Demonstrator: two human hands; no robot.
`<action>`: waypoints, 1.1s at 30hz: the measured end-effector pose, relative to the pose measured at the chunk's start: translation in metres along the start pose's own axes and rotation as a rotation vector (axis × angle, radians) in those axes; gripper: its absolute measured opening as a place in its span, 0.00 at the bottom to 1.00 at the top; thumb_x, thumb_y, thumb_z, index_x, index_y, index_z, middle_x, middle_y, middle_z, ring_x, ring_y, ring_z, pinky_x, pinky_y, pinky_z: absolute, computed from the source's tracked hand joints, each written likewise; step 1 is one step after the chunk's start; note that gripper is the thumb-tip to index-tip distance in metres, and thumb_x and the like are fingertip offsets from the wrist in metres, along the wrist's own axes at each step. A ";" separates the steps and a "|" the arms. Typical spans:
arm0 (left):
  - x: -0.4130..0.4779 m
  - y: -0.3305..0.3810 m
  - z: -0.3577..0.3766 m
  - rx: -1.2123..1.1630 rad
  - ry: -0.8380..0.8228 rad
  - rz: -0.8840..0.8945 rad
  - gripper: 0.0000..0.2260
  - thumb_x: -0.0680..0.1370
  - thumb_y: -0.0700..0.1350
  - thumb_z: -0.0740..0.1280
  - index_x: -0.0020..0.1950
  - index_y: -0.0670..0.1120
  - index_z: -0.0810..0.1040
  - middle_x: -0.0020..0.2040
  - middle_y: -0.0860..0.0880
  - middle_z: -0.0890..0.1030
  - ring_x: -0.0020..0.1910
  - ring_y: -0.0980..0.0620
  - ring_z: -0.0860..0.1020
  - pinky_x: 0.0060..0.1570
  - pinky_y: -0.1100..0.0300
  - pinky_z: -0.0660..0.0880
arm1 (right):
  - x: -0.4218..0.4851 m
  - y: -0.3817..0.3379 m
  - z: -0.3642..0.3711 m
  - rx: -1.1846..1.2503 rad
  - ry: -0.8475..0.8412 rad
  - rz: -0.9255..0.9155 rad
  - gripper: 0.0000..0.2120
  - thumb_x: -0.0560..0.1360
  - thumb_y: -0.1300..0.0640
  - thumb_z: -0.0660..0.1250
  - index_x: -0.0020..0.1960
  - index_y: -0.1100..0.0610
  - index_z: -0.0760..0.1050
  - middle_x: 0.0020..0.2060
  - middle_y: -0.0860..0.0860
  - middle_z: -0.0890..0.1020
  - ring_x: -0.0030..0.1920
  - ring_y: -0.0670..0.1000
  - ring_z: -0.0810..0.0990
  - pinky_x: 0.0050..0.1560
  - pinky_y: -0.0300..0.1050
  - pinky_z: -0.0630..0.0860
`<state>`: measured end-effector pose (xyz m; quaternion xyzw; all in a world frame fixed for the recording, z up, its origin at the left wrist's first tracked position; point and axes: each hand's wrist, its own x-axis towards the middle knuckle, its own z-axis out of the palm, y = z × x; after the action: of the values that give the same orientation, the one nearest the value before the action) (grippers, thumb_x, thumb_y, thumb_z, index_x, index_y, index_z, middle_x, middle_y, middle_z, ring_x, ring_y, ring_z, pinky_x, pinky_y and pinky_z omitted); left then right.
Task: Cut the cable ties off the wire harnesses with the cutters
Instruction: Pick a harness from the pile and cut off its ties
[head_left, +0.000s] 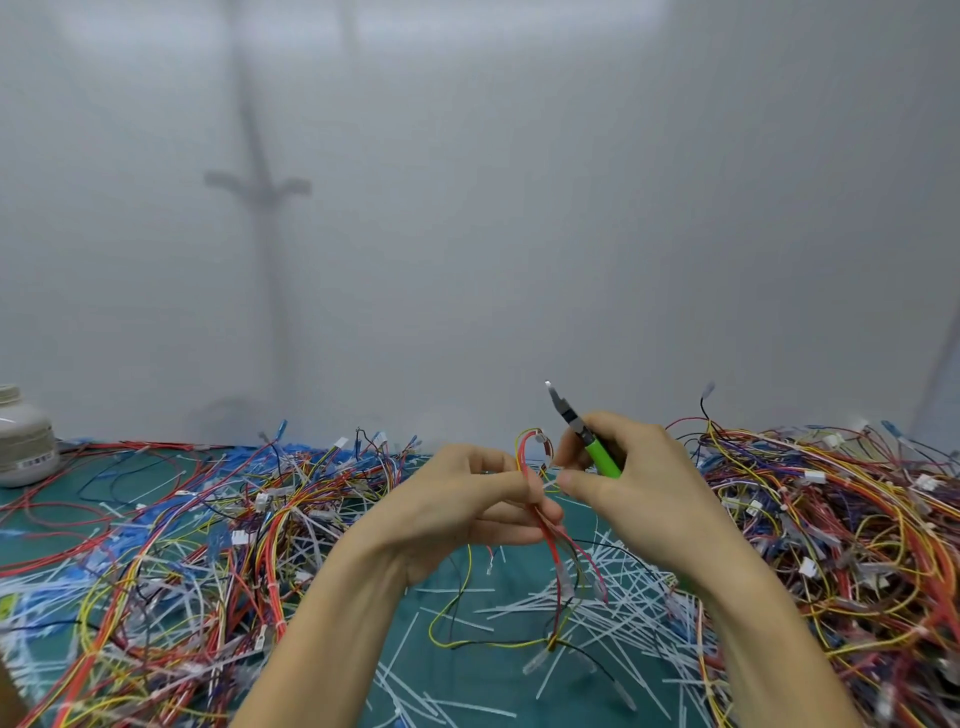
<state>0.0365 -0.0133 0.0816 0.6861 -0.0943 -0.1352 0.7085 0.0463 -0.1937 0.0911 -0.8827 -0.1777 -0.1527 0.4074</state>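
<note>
While left hand (467, 499) pinches harness (540, 499) at frame centre, loop up, tails hanging to bench (467, 680), right hand (634, 483) clenches cutters (587, 434) by green handle, blades pointing up, away from wires. Likely parked so: thumb and forefinger freed to pick at loop, hunt for tie. Tie on this harness not made out. Handle end hidden in palm. Left heap (182, 545), right heap (831, 519) cut off by frame. Loose ties (639, 571) litter lower centre.

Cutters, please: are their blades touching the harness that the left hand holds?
Apart. The head view shows the cutters pointing up, blades clear of the harness.
</note>
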 end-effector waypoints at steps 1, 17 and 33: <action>0.000 0.000 -0.001 -0.021 -0.018 0.006 0.02 0.77 0.35 0.67 0.47 0.39 0.79 0.47 0.40 0.85 0.49 0.44 0.85 0.45 0.61 0.81 | 0.001 0.001 0.000 -0.008 0.018 0.004 0.06 0.71 0.57 0.72 0.40 0.48 0.77 0.32 0.44 0.79 0.35 0.45 0.75 0.37 0.40 0.72; 0.008 -0.001 -0.004 -0.168 0.380 0.190 0.08 0.78 0.29 0.63 0.55 0.32 0.78 0.50 0.36 0.81 0.46 0.44 0.84 0.45 0.61 0.82 | -0.007 -0.003 -0.008 -0.148 -0.247 0.114 0.30 0.77 0.34 0.54 0.42 0.58 0.79 0.28 0.47 0.80 0.32 0.47 0.82 0.40 0.46 0.75; 0.002 0.004 0.006 0.044 0.332 0.262 0.06 0.79 0.33 0.66 0.53 0.38 0.81 0.45 0.42 0.81 0.40 0.54 0.83 0.44 0.66 0.80 | -0.007 -0.010 0.004 -0.246 -0.195 0.040 0.30 0.78 0.34 0.52 0.39 0.58 0.77 0.28 0.52 0.79 0.36 0.51 0.82 0.43 0.50 0.77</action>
<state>0.0370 -0.0199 0.0856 0.6961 -0.0675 0.0752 0.7108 0.0360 -0.1862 0.0924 -0.9399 -0.1788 -0.0785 0.2801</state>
